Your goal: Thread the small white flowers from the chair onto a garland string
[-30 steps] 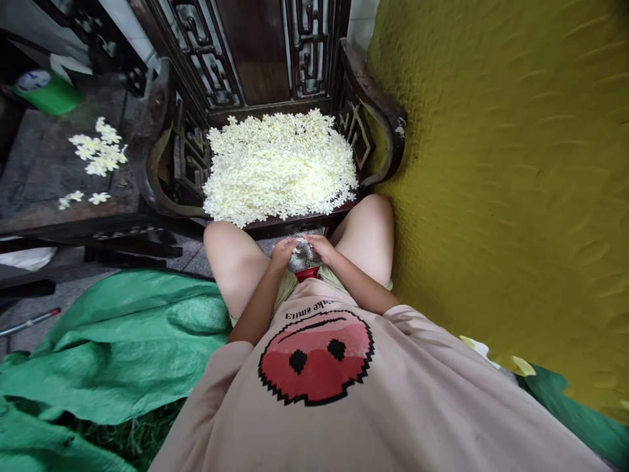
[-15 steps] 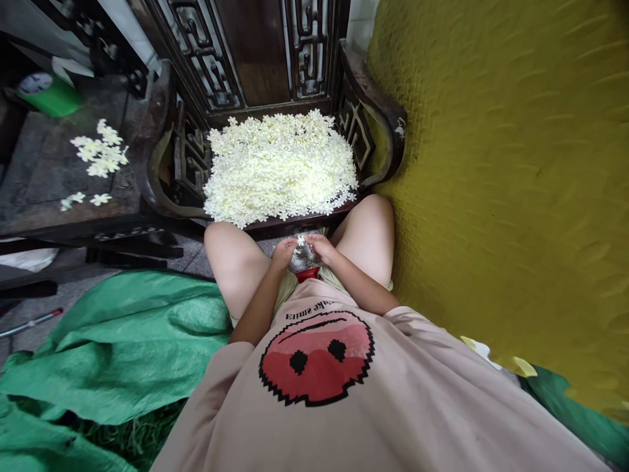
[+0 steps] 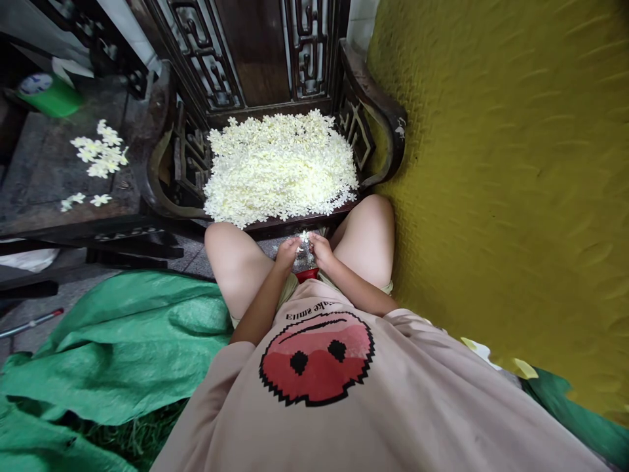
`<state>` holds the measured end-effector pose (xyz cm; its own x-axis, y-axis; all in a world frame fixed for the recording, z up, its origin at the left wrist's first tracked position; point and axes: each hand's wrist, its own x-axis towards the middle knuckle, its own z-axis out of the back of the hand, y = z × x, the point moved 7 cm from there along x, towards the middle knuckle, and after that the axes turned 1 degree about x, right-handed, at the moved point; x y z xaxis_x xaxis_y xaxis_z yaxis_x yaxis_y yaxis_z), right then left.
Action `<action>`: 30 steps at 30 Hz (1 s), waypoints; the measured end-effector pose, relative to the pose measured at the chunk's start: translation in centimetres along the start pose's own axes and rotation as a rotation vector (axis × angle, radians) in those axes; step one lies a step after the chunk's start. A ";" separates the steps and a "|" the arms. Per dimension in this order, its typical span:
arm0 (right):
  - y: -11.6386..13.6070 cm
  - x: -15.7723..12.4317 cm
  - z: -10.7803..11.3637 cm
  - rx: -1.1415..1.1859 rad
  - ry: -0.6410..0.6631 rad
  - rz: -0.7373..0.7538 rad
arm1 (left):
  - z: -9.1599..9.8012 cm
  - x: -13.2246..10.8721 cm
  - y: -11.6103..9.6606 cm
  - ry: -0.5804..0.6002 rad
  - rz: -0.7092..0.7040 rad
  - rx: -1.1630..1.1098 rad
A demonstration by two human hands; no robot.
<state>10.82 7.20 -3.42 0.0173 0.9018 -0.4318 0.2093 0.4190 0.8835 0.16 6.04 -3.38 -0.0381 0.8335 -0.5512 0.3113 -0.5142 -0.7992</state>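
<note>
My left hand (image 3: 287, 253) and my right hand (image 3: 320, 249) are close together between my knees, fingers curled in a pinch. Between their fingertips is a small white flower (image 3: 304, 237). Both hands hover just in front of the dark carved wooden chair (image 3: 373, 118), whose seat is covered by a big heap of white flowers (image 3: 280, 164). A red object (image 3: 307, 273) shows just below the hands, mostly hidden.
A dark side table (image 3: 44, 177) at the left carries several loose white flowers (image 3: 98, 154) and a green container (image 3: 46, 92). Green sacking (image 3: 113, 347) lies on the floor at the left. A yellow textured wall (image 3: 515, 183) stands close on the right.
Both hands have drawn closer together and risen slightly toward the chair edge. The white flower now shows between the fingertips.
</note>
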 end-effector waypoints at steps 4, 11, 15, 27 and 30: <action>-1.1 -0.6 -0.3 0.397 -0.079 -0.236 | -0.7 -0.1 0.3 0.042 0.029 -0.060; 1.3 1.0 4.0 0.606 -0.268 -0.267 | 1.9 -0.2 -2.2 -0.046 -0.127 -0.285; 0.9 0.6 2.0 0.583 -0.036 -0.381 | 2.7 -0.1 -2.6 -0.102 -0.143 -0.235; -1.8 -2.1 -2.6 0.550 0.346 -0.757 | 0.7 -3.8 -5.0 -0.204 -0.667 0.632; -1.8 -2.1 -3.2 0.557 0.408 -0.729 | -0.8 -5.6 -5.4 -0.204 -0.917 0.873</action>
<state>7.28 4.89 -3.56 -0.6121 0.4555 -0.6465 0.4645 0.8687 0.1722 -0.52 4.36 4.24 -0.0751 0.9452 0.3177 -0.6264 0.2032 -0.7526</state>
